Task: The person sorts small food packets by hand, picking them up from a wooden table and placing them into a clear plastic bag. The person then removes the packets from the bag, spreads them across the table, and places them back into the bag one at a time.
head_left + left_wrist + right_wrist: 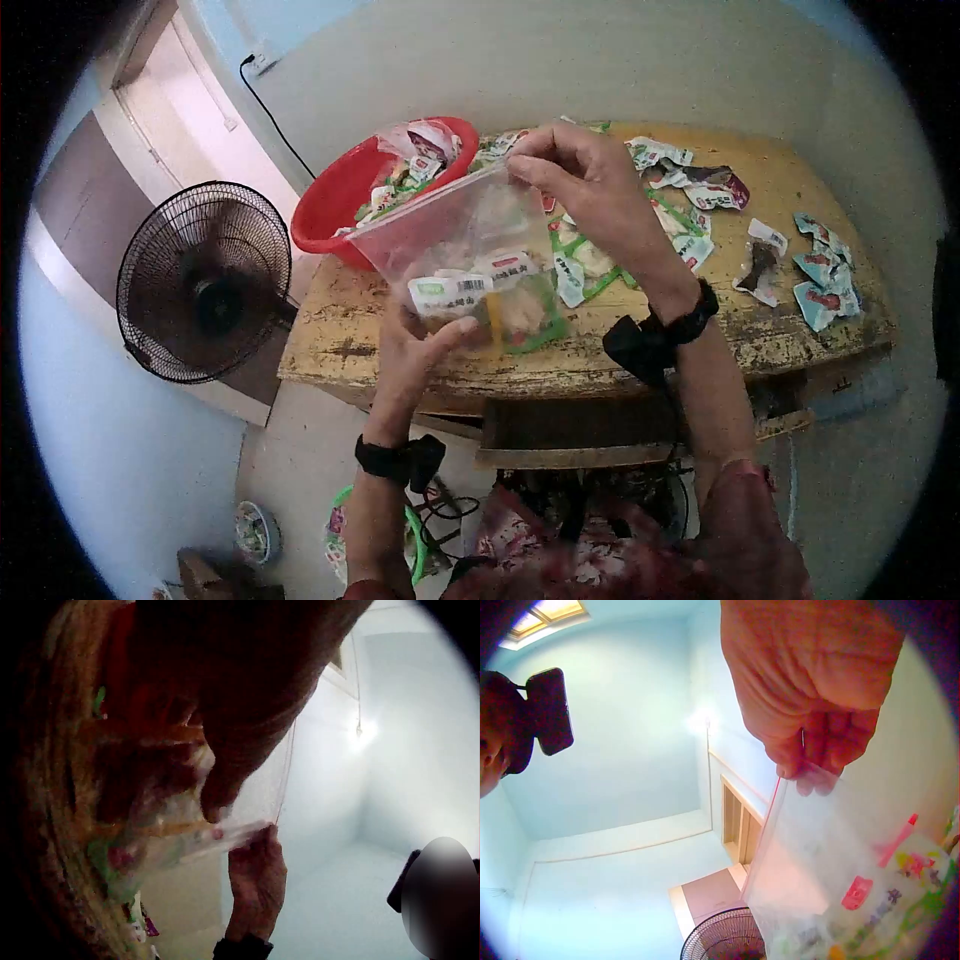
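A clear plastic zip bag (420,245) with several small food packets (450,290) inside is held up over the table, its top edge slanting. My right hand (600,195) pinches the bag's upper right corner between thumb and fingers, as the right wrist view also shows of the bag (810,862). Lower down, my left hand (405,360) grips the filled part, thumb in front and the other fingers hidden behind it. In the dark left wrist view, the left thumb (221,791) lies against the plastic.
A red basin (320,210) with more packets stands at the back left of the worn yellow table (340,310). Loose packets, including blue ones (825,285), lie at the right. A fan (205,280) stands left of the table. An open drawer (580,425) juts out in front.
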A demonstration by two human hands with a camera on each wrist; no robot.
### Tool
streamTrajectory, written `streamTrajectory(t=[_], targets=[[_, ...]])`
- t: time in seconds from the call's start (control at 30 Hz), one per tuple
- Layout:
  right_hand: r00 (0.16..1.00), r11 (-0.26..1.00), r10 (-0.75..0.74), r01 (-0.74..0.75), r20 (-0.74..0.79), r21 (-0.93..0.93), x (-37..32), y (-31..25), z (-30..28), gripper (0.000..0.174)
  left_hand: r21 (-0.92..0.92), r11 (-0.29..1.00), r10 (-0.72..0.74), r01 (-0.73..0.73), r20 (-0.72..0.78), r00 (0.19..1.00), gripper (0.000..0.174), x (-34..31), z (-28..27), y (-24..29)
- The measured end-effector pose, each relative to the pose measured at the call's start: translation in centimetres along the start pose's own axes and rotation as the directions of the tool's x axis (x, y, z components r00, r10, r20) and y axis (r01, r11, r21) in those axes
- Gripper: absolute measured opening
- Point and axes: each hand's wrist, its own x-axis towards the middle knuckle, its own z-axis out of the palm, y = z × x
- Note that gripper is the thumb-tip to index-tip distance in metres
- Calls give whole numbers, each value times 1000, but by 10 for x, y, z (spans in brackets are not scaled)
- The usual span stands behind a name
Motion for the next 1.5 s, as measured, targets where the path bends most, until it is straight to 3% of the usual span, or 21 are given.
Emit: streamTrajectory(t=[0.07,0.17,0.2,0.27,0.4,0.5,0.53,0.63,0.67,0.73,0.83,0.9,0.97,1.0,1.1,1.13,1.23,1.27,1.33,1.4,1.5], targets=[[1000,999,10,-9,-12,46,-1,3,2,15,164,970,-186,177,39,982,42,-1,-6,-12],[999,998,30,-29,-20,62,0,10,-4,19,-80,972,-223,219,-35,974,29,3,-2,-29],[999,998,41,-39,-18,58,0,14,-6,22,-124,978,-175,165,-72,982,20,2,1,-27],[998,995,12,-6,-63,95,0,20,-5,37,-175,976,-146,129,-88,985,17,7,-4,-32],[995,993,92,-94,24,66,-9,21,10,61,-309,951,-72,22,-151,986,18,11,-1,-26],[967,995,100,-95,234,-31,-6,40,28,62,-384,921,-7,-65,-183,983,16,13,3,-17],[922,954,171,-243,347,177,-11,27,26,58,-411,907,10,-89,-191,982,16,12,4,-15],[935,912,152,-258,320,319,-12,18,32,49,-507,860,-30,-47,-142,989,18,9,2,-8],[945,937,105,-199,309,288,-12,13,30,42,-592,806,-37,-12,-71,997,25,9,3,-9],[932,869,61,-225,356,440,-15,-1,30,40,-735,674,-31,74,72,997,42,8,3,-12],[917,793,36,-268,396,548,-17,4,33,39,-707,699,-28,109,126,992,62,-1,1,-17],[916,764,58,-296,396,573,-20,8,31,39,-660,747,19,85,149,989,51,7,-11,-24],[918,845,10,-220,397,487,-19,5,24,39,-543,839,88,-24,92,992,44,11,-16,-16],[916,877,-18,-178,401,446,-18,5,21,39,-555,832,60,1,92,994,33,8,-19,-11],[841,921,29,-233,540,313,-15,21,12,38,-239,961,122,-142,-96,988,32,3,-10,-12],[853,921,42,-235,521,311,-17,25,13,29,-176,984,-7,4,-11,1000,33,2,-16,-18],[822,989,-6,-81,569,127,-16,67,24,22,-220,975,-7,-43,-223,975,31,11,-32,-100],[813,998,-19,-23,582,64,-13,73,24,20,-276,961,-51,-5,-197,979,30,8,-30,-90],[827,997,36,-67,562,34,-9,68,18,15,-384,919,-158,92,-144,977,28,-5,-26,-65],[839,987,136,-162,527,3,-6,53,15,15,-325,944,-78,55,-60,995,29,6,-36,-63],[853,986,56,-129,519,105,-6,52,11,18,-151,983,99,-102,-25,995,30,25,-36,-53]])
